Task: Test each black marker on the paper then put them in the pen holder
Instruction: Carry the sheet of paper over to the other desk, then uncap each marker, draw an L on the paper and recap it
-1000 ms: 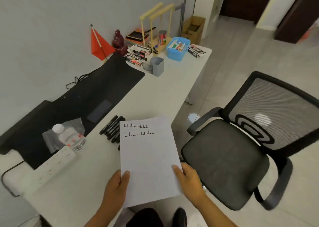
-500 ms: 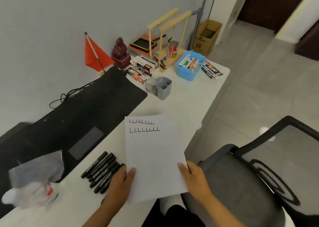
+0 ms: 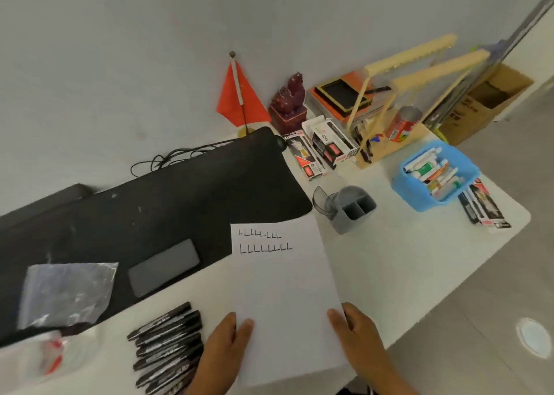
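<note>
Holding the paper (image 3: 284, 298) lower centre, left hand (image 3: 223, 349) and right hand (image 3: 358, 334) each pinching a bottom corner | black markers (image 3: 168, 346) lower left on counter (image 3: 398, 259), pen holder (image 3: 353, 208) centre-right | risk we judge: sheet overhangs, may slide or knock markers rolling.

The paper (image 3: 284, 298) is positioned on the table (image 3: 404, 268), with the markers (image 3: 168, 349) laid to its left and the pen holder (image 3: 355, 208) located behind it.
</note>
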Available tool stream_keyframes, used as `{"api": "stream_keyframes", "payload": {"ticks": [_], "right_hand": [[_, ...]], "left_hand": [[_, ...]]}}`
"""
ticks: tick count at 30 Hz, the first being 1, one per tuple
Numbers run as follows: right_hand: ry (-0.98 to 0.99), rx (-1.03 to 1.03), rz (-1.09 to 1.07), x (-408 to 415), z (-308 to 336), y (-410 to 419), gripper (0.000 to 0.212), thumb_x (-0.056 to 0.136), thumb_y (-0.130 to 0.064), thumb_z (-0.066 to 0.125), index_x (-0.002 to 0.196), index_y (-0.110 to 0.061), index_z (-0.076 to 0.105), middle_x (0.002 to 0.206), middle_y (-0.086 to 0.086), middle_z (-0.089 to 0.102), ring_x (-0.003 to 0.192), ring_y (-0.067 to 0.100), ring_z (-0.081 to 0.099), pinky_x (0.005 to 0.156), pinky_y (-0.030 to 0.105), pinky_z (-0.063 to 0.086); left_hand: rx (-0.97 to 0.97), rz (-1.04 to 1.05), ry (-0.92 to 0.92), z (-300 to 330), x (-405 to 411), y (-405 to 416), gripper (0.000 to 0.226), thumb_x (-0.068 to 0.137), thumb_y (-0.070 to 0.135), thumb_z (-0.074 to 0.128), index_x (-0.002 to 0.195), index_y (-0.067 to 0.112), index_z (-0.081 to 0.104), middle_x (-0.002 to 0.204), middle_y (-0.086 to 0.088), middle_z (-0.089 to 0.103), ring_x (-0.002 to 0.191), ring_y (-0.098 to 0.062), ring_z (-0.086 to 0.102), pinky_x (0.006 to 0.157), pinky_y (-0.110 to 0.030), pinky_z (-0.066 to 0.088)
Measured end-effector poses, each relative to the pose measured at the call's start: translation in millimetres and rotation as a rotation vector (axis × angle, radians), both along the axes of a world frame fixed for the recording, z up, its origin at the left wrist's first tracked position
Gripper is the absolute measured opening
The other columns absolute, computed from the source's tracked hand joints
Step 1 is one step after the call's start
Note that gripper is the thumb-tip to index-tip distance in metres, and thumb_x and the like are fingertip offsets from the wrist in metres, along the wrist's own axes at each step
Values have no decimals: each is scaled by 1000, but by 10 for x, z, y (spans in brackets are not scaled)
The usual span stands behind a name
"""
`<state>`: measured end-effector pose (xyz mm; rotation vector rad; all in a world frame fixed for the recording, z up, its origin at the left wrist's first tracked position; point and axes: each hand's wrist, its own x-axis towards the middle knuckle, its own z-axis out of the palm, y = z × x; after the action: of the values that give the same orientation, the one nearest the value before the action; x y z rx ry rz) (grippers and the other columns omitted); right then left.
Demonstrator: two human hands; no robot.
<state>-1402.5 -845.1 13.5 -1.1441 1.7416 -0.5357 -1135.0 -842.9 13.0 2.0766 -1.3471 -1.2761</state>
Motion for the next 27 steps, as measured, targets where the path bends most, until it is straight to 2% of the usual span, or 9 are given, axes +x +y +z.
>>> {"api": "stream_keyframes", "payload": {"ticks": [3,5,9,11,13,15,18,23,27], "right_hand": [[100,-21,165,-111,-167,-262,31,91,-51,52,73,-27,53,54,-2,51,47,5,42,48,20,35],[203,-42,292,-194,-265,-369,31,89,-59,48,79,-31,57,61,-1,61,52,7,54,54,23,45],[436,-153,494,-281,-417,-480,22,80,-54,66,98,-44,59,64,-21,61,58,-4,57,56,13,45],[496,-309,513,-318,-570,-502,53,57,-43,89,104,-32,67,67,-19,61,46,-4,53,43,14,44],[524,-514,488,-320,-715,-491,68,47,-38,90,109,-23,68,81,-7,57,42,4,50,36,15,41],[520,-740,568,-349,-848,-530,51,65,-47,70,110,-23,70,91,-3,46,43,5,47,40,11,40],[523,-865,639,-412,-1024,-532,51,88,-57,38,105,-26,74,96,-6,46,53,5,47,43,10,37],[541,-873,657,-466,-1135,-450,35,81,-45,61,107,-26,72,100,-8,49,52,7,55,47,17,36],[548,-855,661,-523,-1118,-370,37,87,-40,60,117,-21,68,105,-6,52,67,7,55,61,17,38]], "left_hand": [[49,122,-66,-141,-104,28,37,92,37,62,65,28,38,58,7,46,56,-8,45,58,-21,36],[70,142,-132,-248,-183,100,39,90,42,62,64,27,37,51,6,44,51,-6,44,58,-23,37],[-26,56,-311,-473,-321,256,20,88,59,53,83,41,44,56,6,58,49,0,53,63,-18,49],[-157,59,-304,-618,-372,312,38,83,59,55,112,34,50,48,14,56,38,1,53,45,-11,46],[-305,94,-236,-714,-422,361,75,66,50,74,131,41,39,42,20,37,27,2,39,31,-9,36],[-454,61,-336,-849,-426,400,77,68,53,64,138,47,33,52,18,43,30,2,43,32,-13,39],[-546,-9,-548,-982,-459,492,52,81,59,46,126,36,56,77,12,50,39,-5,47,34,-18,40],[-619,24,-637,-1080,-577,667,39,87,53,55,122,37,61,102,10,41,44,0,43,49,-14,36],[-627,43,-699,-1058,-641,707,38,87,45,60,122,30,64,121,7,45,44,2,46,58,-23,39]]}}
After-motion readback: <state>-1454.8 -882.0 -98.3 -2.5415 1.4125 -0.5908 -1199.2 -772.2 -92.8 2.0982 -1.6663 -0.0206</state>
